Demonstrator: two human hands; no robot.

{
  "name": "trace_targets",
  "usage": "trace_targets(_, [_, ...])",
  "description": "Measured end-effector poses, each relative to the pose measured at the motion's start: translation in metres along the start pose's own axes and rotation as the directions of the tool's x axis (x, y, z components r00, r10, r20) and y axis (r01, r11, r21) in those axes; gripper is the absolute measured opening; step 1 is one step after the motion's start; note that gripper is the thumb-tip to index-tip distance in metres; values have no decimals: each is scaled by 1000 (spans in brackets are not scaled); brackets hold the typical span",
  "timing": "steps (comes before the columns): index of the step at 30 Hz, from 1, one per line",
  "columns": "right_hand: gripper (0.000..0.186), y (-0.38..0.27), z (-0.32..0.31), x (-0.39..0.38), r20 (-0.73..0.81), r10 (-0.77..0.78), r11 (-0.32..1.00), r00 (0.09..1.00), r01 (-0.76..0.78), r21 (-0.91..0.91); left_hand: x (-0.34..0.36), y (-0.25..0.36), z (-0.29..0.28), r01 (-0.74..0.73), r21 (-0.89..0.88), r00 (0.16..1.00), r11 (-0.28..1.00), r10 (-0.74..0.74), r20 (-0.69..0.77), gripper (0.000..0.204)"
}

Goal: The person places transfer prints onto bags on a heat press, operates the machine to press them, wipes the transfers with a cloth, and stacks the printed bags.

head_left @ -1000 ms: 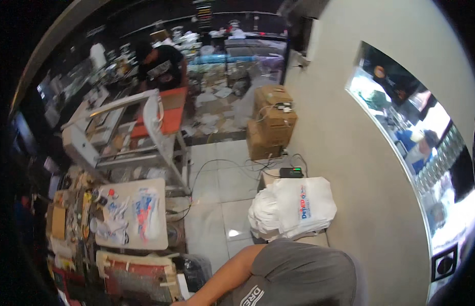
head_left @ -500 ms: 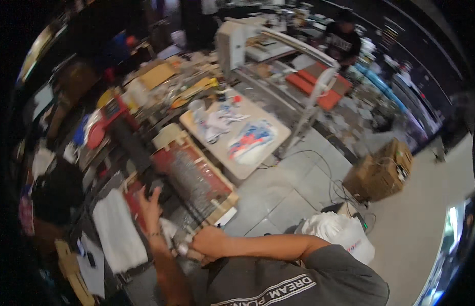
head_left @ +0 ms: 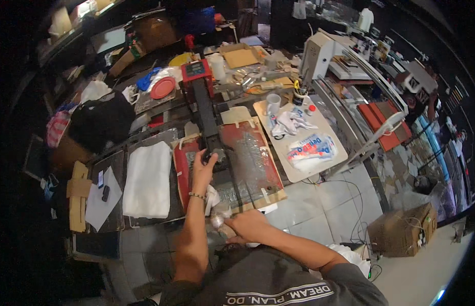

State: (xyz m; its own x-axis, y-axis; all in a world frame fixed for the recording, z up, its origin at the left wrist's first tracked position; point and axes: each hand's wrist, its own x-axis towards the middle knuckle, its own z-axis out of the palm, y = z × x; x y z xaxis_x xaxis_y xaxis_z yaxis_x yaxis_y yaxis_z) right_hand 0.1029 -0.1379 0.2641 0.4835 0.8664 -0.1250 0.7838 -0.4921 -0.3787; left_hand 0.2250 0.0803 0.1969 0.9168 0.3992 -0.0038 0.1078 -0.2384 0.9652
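Observation:
My left hand (head_left: 203, 167) reaches forward with thumb and fingers apart, against the near end of a machine's long black arm (head_left: 203, 109). A red control box (head_left: 196, 73) sits at the arm's far end. My right hand (head_left: 249, 226) is closed around a pale wrapped handle (head_left: 227, 231) with a silvery rounded part (head_left: 217, 221) beside it; its palm side is hidden. Beneath the arm lies a red panel (head_left: 253, 153) with a grey smeared middle and taped edges. A folded white cloth (head_left: 148, 179) lies left of my left forearm.
A cream board (head_left: 305, 171) holds a printed plastic bag (head_left: 313, 151), a white rag (head_left: 292, 124) and a mug (head_left: 273, 104). A metal-framed machine (head_left: 344, 56) stands far right, with another person (head_left: 421, 99) beyond. A cardboard box (head_left: 403, 232) is on the floor.
The view has turned and levelled, so the benches appear farther right and sharper. My left hand stays at the black arm, and my right hand keeps its grip on the handle.

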Motion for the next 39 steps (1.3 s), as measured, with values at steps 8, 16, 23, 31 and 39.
trace_targets(8, [59,-4,-3,-1,24,54,999,998,-54,-5,-3,0,1,4,-97,1000,995,-5,-8,63])
trace_targets(16, [55,-1,3,-4,-80,30,1000,996,-30,2,-2,-4,5,-19,-164,1000,986,18,-5,60])
trace_targets(23, [55,-7,-8,-5,-26,65,998,998,-65,17,-4,2,-1,72,-132,997,989,-66,49,61])
trace_targets(31, [58,-6,-6,-4,2,70,998,998,-70,8,-11,12,1,73,-98,997,993,-72,16,61])
trace_targets(39, [59,-3,2,-3,-25,64,998,998,-64,-18,-5,1,1,46,-114,999,992,-43,26,62])
